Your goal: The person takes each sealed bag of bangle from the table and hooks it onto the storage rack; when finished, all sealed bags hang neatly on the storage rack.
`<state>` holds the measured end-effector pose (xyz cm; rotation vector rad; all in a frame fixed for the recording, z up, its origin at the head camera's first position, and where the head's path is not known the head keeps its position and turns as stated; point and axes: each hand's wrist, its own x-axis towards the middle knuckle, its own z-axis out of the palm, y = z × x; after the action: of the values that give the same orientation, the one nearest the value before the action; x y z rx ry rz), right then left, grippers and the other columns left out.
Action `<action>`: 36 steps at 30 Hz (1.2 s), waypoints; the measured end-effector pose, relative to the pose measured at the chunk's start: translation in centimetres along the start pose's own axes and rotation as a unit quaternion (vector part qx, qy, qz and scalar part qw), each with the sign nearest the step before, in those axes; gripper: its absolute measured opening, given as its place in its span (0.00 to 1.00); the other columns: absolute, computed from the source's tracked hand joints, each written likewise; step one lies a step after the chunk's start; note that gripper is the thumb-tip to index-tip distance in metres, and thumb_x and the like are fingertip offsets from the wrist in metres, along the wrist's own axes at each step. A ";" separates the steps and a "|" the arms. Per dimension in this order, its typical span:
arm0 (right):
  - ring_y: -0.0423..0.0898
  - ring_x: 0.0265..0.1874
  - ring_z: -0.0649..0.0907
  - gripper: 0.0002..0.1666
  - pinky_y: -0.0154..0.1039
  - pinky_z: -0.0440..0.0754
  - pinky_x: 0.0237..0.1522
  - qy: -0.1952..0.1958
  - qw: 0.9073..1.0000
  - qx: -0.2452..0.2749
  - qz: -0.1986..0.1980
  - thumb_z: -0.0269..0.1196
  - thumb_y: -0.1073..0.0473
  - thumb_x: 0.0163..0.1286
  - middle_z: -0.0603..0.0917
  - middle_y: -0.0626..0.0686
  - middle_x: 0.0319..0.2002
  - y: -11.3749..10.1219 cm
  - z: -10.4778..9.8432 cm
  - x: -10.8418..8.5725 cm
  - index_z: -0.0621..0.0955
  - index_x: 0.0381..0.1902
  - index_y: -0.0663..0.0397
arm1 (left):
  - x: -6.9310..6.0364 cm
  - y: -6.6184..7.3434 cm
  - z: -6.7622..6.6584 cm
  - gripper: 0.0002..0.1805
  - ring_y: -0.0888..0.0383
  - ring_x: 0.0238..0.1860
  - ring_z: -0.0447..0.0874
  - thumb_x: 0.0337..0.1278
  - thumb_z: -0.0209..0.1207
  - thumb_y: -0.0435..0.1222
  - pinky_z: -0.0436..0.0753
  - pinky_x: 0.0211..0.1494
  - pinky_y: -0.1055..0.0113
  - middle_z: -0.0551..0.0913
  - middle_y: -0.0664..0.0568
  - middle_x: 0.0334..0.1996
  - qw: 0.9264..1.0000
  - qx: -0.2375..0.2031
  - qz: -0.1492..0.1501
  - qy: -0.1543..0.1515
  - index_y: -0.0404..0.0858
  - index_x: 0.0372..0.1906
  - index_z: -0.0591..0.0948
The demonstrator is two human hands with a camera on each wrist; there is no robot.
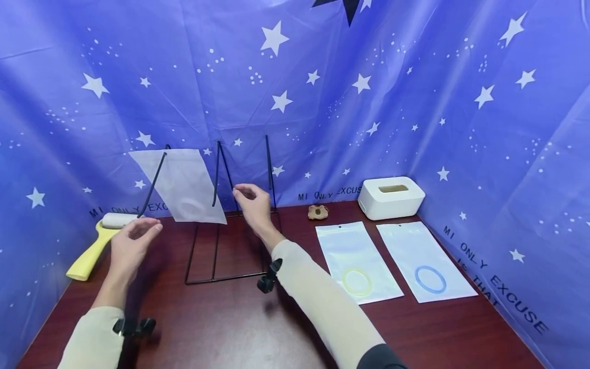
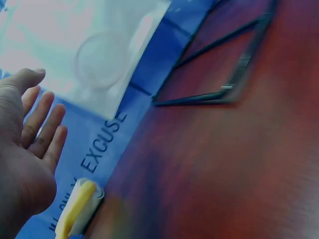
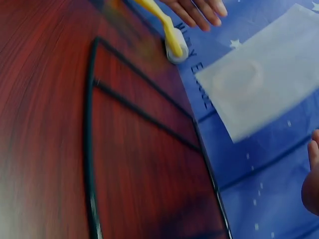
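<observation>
A white translucent zip bag [image 1: 184, 179] hangs tilted from the left prong of a black wire rack [image 1: 230, 278]. Inside it a pale ring [image 2: 101, 60] shows faintly. My left hand [image 1: 131, 243] is held below and left of the bag, apart from it, thumb and fingers spread with nothing between them. To the bag's right, my right hand [image 1: 255, 207] hovers near the middle prong, its fingers loosely bent and holding nothing. The right wrist view shows the bag [image 3: 264, 74] free of both hands, with only part of the right hand at the edge.
A lint roller with a yellow handle [image 1: 89, 251] lies at the left. On the right lie a bag with a yellow ring [image 1: 357, 282] and one with a blue ring [image 1: 430, 279]. Behind them are a white tissue box [image 1: 392, 205], a small brown object [image 1: 318, 212] and a starry curtain [image 1: 295, 102].
</observation>
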<state>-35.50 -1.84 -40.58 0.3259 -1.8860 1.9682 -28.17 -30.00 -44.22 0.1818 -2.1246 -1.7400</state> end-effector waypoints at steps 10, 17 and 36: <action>0.39 0.40 0.88 0.14 0.27 0.85 0.45 -0.029 0.997 -0.071 0.002 0.70 0.64 0.68 0.91 0.61 0.45 0.7 -8.8 -1.8 0.87 0.49 0.66 | -5.3 -1.9 0.1 0.26 0.84 0.48 0.80 0.66 0.68 0.47 0.77 0.47 0.89 0.88 0.56 0.52 0.977 0.160 0.058 -0.129 0.39 0.63 0.82; 0.33 0.40 0.86 0.14 0.25 0.83 0.46 -0.057 0.992 -0.113 0.012 0.70 0.63 0.68 0.91 0.61 0.45 0.8 -13.8 -3.3 0.87 0.50 0.63 | -6.9 -3.1 0.7 0.30 0.75 0.57 0.80 0.65 0.68 0.48 0.76 0.53 0.85 0.83 0.38 0.63 0.965 0.196 0.060 -0.164 0.40 0.67 0.79; 0.32 0.39 0.84 0.17 0.21 0.80 0.42 -0.007 0.984 -0.163 0.064 0.69 0.65 0.70 0.88 0.69 0.51 0.1 -22.7 -3.8 0.85 0.53 0.70 | -7.7 -4.8 2.1 0.41 0.28 0.74 0.67 0.53 0.75 0.50 0.64 0.73 0.32 0.77 0.35 0.70 0.918 0.305 0.166 -0.193 0.32 0.67 0.78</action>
<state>-29.88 20.20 -43.81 0.1254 -2.2433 1.6930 -22.56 -26.54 -50.79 -0.3718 -2.7329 -0.9355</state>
